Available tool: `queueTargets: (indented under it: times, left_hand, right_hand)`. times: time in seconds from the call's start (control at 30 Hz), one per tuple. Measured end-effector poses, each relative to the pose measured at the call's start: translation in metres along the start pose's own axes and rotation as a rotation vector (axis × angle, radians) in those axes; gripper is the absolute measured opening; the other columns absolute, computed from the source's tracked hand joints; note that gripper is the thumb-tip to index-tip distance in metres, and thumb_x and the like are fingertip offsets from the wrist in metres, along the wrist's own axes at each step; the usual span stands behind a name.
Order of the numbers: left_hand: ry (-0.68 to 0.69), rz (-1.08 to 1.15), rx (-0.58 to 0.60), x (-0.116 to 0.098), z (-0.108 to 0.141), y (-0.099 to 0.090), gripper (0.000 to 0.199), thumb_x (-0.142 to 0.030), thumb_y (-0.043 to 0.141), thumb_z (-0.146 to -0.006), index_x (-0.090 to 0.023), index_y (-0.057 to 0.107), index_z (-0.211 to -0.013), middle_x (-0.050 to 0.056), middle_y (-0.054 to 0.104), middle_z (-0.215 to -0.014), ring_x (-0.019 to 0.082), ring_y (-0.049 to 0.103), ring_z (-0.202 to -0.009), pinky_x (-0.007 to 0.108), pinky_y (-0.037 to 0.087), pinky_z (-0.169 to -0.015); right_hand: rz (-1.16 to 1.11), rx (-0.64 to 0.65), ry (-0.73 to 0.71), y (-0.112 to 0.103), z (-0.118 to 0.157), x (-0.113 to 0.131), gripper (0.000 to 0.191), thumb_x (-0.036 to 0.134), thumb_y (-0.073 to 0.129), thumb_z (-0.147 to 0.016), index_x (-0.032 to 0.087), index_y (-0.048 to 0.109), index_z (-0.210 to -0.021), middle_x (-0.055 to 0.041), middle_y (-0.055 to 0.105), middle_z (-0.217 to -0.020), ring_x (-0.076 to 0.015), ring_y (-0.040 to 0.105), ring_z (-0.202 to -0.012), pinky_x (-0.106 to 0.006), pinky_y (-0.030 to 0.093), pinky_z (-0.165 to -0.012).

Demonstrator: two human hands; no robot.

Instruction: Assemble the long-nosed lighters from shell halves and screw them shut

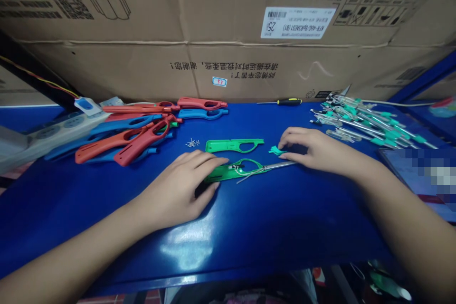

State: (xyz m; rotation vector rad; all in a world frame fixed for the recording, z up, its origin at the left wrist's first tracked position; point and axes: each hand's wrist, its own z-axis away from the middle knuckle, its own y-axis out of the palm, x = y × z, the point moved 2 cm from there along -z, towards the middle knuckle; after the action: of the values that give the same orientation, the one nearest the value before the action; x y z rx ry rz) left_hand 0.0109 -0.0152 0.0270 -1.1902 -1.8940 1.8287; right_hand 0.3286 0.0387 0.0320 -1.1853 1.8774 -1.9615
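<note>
My left hand (181, 185) lies flat, fingers spread narrow, on the butt of a green shell (238, 171) near the middle of the blue table (249, 228); its metal rod (281, 165) runs right to my right hand (313, 149). That hand's fingers curl loosely, tips touching a small green piece (276, 150), gripping nothing I can see. Just beyond lies an empty green half (233, 145), with springs (192, 143) beside it. Toward the far edge: red and blue shells (138, 128) left, a screwdriver (285, 101), rods (363, 121) right.
</note>
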Motion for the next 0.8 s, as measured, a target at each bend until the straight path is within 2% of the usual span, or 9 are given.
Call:
queueTargets:
  times: [0.1,0.2,0.27,0.4,0.6,0.8]
  left_hand:
    - [-0.008,0.042,-0.025,-0.002,-0.003,0.007,0.040,-0.030,0.057,-0.098,-0.021,0.053,-0.137,0.010,0.062,-0.129,0.026,0.057,-0.118,0.045,0.047,-0.104]
    - [0.006,0.103,-0.047,-0.003,-0.005,0.016,0.039,-0.029,0.055,-0.100,-0.021,0.052,-0.138,0.010,0.062,-0.127,0.024,0.056,-0.118,0.043,0.047,-0.105]
    - [0.010,0.151,-0.057,-0.002,-0.005,0.018,0.037,-0.026,0.054,-0.101,-0.020,0.053,-0.138,0.009,0.063,-0.125,0.023,0.056,-0.117,0.041,0.048,-0.104]
    - [0.000,0.203,-0.061,-0.003,-0.003,0.015,0.035,-0.020,0.055,-0.099,-0.020,0.055,-0.134,0.008,0.063,-0.120,0.021,0.057,-0.111,0.039,0.050,-0.100]
    - [-0.022,0.250,-0.019,-0.008,-0.002,0.012,0.038,-0.016,0.054,-0.098,-0.023,0.055,-0.135,0.008,0.060,-0.118,0.023,0.055,-0.109,0.040,0.050,-0.097]
    - [-0.034,0.271,0.016,-0.010,-0.002,0.012,0.037,-0.015,0.055,-0.097,-0.020,0.055,-0.134,0.008,0.059,-0.118,0.023,0.054,-0.109,0.041,0.048,-0.098]
  right_hand:
    - [-0.033,-0.052,0.001,0.005,-0.004,0.013,0.015,0.034,0.061,-0.094,0.022,0.068,-0.088,-0.0042,0.068,-0.088,-0.0163,0.063,-0.076,-0.031,0.050,-0.071]
    - [-0.069,-0.126,0.010,0.014,-0.006,0.031,0.013,0.033,0.062,-0.095,0.022,0.068,-0.089,-0.0003,0.066,-0.078,-0.0121,0.056,-0.061,-0.027,0.044,-0.061]
    - [-0.092,-0.125,-0.020,0.022,-0.007,0.043,0.011,0.030,0.061,-0.096,0.022,0.068,-0.092,-0.0007,0.068,-0.083,-0.0122,0.058,-0.065,-0.026,0.044,-0.062]
    - [-0.114,-0.061,-0.069,0.035,-0.007,0.055,0.011,0.026,0.055,-0.098,0.022,0.066,-0.098,-0.0041,0.068,-0.099,-0.0165,0.064,-0.087,-0.028,0.047,-0.074]
    - [-0.120,-0.057,-0.053,0.043,-0.009,0.056,0.010,0.027,0.056,-0.098,0.023,0.066,-0.097,-0.0043,0.065,-0.099,-0.0171,0.061,-0.088,-0.030,0.047,-0.073]
    - [-0.119,-0.081,-0.142,0.051,-0.014,0.061,0.011,0.025,0.056,-0.099,0.020,0.065,-0.095,-0.0040,0.065,-0.094,-0.0169,0.061,-0.089,-0.029,0.046,-0.076]
